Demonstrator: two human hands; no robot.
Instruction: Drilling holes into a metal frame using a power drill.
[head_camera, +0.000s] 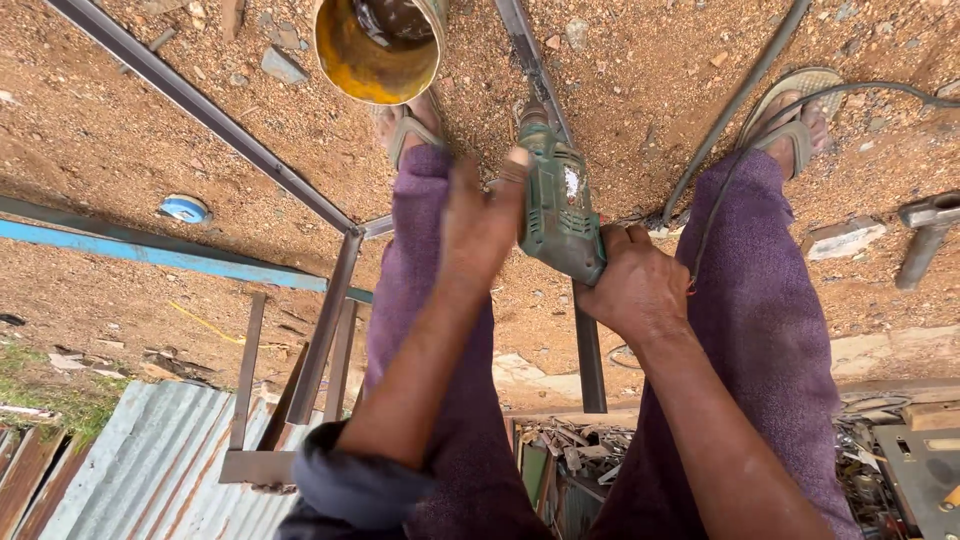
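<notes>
Green electric drill (558, 205) at frame centre, over grey steel bar (588, 355); left hand (480, 225) just left of drill, right hand (635, 285) lower right; yellow-stained round bucket (375, 50) at top, blue tape measure (185, 209) far left

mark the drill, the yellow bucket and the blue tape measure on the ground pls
green drill (558, 215), head view, on the middle of its body, gripped by both hands.
yellow bucket (372, 62), head view, on its yellow inner wall.
blue tape measure (184, 209), head view, on its round blue case.
</notes>
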